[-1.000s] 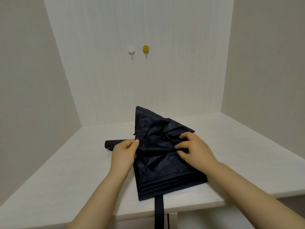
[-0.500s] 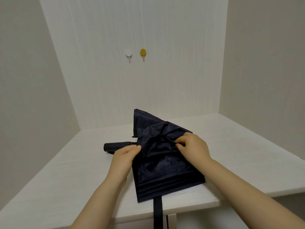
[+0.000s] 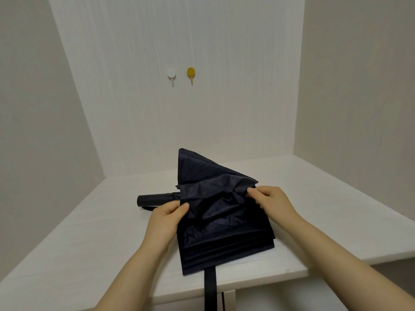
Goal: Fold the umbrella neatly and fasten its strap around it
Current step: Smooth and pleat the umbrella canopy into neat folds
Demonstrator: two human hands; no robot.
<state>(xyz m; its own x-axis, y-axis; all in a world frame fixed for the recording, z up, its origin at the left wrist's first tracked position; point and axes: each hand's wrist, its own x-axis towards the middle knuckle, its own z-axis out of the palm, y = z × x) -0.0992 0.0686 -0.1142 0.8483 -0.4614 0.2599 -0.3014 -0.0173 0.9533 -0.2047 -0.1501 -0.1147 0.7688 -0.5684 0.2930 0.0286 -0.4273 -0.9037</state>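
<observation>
On the table (image 3: 89, 239), both hands pinch the umbrella (image 3: 215, 221) fabric's edges.

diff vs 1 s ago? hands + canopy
The right hand slid its pinch from the middle of the dark navy fabric umbrella canopy out to the right edge, spreading a fold flatter. The left hand keeps pinching the left edge. The black cylindrical handle and black strap stayed put.

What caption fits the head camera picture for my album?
Two hands, left hand and right hand, pinch a navy umbrella flat on the white table.
</observation>
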